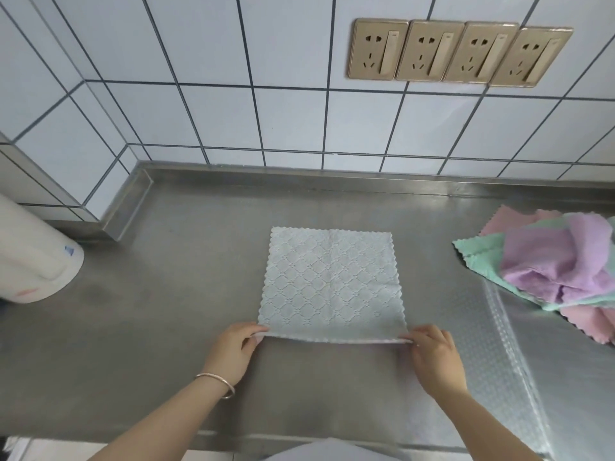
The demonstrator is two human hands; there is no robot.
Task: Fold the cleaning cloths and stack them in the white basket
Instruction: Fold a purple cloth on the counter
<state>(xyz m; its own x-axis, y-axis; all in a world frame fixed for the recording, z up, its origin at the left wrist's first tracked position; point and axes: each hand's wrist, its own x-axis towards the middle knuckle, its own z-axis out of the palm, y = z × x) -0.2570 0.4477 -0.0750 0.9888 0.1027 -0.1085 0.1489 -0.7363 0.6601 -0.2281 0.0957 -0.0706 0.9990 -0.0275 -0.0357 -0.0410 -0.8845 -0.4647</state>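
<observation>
Hands [332, 357] at cloth [331, 281] near edge

My steel counter [166, 294] carried a pale patterned cloth [331, 284] laid flat at centre, a heap of pink, green and purple cloths [559, 264] far right, and a white roll [30, 261] at left.

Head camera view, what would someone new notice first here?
First, the pale patterned cloth lying flat mid-counter, its near corners pinched by the left hand and right hand. Next, the heap of purple, green and pink cloths at the right edge, and the four gold sockets on the tiled wall.
</observation>
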